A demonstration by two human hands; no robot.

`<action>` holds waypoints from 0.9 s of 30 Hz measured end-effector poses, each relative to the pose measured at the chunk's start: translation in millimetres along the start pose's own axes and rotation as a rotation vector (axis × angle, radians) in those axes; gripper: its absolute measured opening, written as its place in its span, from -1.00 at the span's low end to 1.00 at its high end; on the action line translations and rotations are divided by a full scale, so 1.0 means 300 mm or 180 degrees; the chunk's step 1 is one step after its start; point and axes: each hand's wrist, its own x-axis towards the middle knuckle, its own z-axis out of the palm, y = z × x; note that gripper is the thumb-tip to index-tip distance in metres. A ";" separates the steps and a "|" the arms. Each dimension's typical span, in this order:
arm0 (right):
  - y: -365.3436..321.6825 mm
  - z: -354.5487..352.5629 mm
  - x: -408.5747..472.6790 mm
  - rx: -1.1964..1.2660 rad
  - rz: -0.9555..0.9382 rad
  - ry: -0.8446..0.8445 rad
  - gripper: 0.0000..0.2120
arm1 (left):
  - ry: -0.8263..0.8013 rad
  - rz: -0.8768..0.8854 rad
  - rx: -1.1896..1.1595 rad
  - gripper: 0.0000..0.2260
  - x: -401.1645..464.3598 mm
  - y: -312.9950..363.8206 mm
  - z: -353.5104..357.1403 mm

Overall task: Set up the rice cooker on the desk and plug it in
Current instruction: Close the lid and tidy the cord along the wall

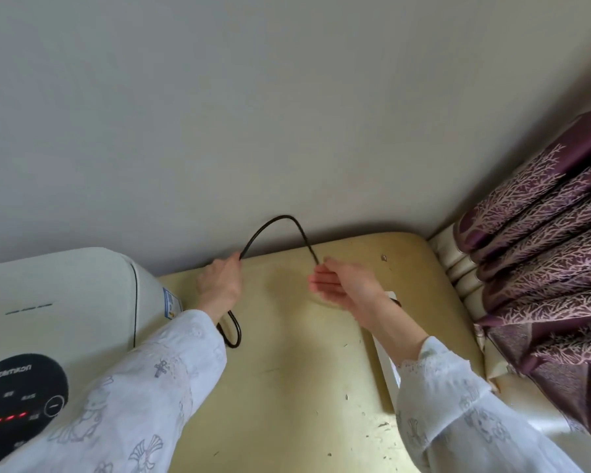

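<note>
A white rice cooker [65,302] stands at the left of the yellowish desk [287,370]. Red lights glow on its black control panel [17,394]. A black power cord [277,221] arches up against the wall between my hands. My left hand [219,285] grips one end of the arch, and a loop of cord hangs below its wrist. My right hand [342,285] pinches the other end near the desk's back edge. A white power strip [386,363] lies under my right forearm, mostly hidden.
A grey wall runs behind the desk. Purple patterned curtains [543,285] hang at the right, touching the desk's right edge. Small crumbs and scratches dot the desk's front area.
</note>
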 end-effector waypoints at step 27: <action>0.157 -0.148 0.265 -0.2697 -0.1569 0.1127 -0.60 | 0.0229 0.0901 -0.0947 -0.25 0.037 -0.009 -0.005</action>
